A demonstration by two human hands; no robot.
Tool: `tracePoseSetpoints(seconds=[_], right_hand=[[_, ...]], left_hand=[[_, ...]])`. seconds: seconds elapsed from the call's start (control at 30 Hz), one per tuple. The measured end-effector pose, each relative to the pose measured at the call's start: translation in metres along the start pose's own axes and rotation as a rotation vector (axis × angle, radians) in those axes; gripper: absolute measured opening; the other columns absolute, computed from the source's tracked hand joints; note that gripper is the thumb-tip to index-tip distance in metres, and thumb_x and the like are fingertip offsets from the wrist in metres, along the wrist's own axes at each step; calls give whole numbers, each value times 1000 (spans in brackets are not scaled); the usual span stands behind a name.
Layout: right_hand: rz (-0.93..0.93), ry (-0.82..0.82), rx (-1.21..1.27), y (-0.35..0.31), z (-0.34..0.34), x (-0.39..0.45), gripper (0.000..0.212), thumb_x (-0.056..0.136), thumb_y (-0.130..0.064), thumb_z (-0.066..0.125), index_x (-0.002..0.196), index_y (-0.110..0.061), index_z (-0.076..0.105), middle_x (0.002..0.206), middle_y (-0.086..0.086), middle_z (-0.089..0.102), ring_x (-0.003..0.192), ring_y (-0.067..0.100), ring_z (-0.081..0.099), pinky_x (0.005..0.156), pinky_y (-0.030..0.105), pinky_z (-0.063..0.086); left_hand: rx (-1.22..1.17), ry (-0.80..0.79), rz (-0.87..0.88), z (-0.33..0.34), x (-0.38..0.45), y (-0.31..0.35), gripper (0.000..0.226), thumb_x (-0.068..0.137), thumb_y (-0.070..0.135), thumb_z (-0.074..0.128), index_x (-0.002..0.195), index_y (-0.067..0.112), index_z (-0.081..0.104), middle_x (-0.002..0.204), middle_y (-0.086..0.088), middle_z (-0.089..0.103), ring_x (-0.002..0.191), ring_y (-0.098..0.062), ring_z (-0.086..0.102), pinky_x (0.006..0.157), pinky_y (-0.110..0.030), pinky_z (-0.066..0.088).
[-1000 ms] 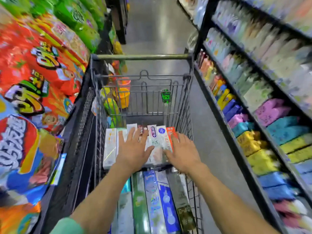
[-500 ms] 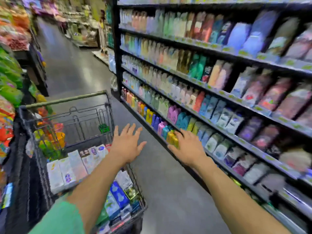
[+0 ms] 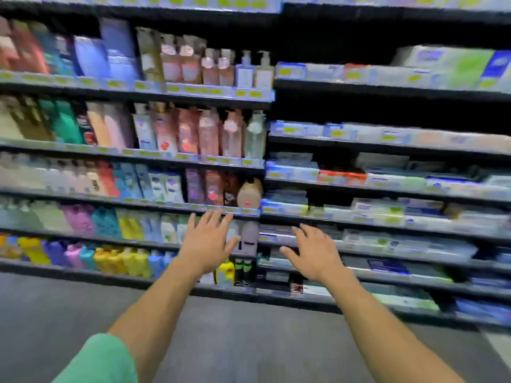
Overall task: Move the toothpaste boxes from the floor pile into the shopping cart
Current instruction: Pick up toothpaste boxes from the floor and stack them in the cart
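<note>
So the biggest thing here is the shelving (image 3: 387, 150), running wall to wall past both hands. Beyond the left hand (image 3: 206, 246) the shelves hold upright bottles (image 3: 210, 134) and pouches, rows of pink, green and yellow. Beyond the right hand (image 3: 315, 254) they hold long flat cartons (image 3: 387, 214) stacked on their sides, probably toothpaste stock, though the blur kills any label. Below the forearms there's just grey floor (image 3: 249, 341).

The floor pile and the cart aren't in shot at all, so the boxes to be moved can't be placed from here.

Both hands are empty, fingers spread and straight, palms down, held out in the air and touching nothing. A green sleeve (image 3: 102, 360) shows on the left arm.

Judging by cartons like the shelf ones, the boxes should be light, stiff thin card, a bit slick, and easy to dent at the ends. Best bet is gripping across the long sides, several squeezed together between two palms, rather than pinching one by its flap.
</note>
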State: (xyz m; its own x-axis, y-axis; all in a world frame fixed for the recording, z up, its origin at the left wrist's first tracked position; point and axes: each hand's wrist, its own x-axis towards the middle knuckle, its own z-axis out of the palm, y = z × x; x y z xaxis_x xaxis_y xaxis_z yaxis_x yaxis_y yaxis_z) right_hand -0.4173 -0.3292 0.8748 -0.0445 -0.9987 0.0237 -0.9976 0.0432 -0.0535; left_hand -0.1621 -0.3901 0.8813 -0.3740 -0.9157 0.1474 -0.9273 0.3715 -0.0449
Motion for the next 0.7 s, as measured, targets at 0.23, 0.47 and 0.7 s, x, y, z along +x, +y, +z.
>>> tracePoseSetpoints(seconds=[0.23,0.47,0.7], right_hand=[[482,-15,32,236,15,-115,74,99,-63,37,155,-16,31,161,10,32,146,29,31,116,43,29],[900,-81,72,369,32,-223,75,97,-68,33,151,-15,35,155,12,39,139,33,40,113,44,35],[1136,-119,109,423,57,-254,73,99,-65,33,153,-16,31,157,12,36,141,33,38,116,44,33]], left_hand=[[-56,-58,438,17,81,259,70,101,65,22,160,28,16,168,-1,16,154,-22,14,124,-53,10],[-75,-87,784,45,99,438,86,89,73,3,158,27,26,164,-4,28,150,-25,27,121,-54,18],[-104,-150,1004,91,141,549,77,95,71,18,157,27,29,165,-4,27,149,-25,29,119,-55,20]])
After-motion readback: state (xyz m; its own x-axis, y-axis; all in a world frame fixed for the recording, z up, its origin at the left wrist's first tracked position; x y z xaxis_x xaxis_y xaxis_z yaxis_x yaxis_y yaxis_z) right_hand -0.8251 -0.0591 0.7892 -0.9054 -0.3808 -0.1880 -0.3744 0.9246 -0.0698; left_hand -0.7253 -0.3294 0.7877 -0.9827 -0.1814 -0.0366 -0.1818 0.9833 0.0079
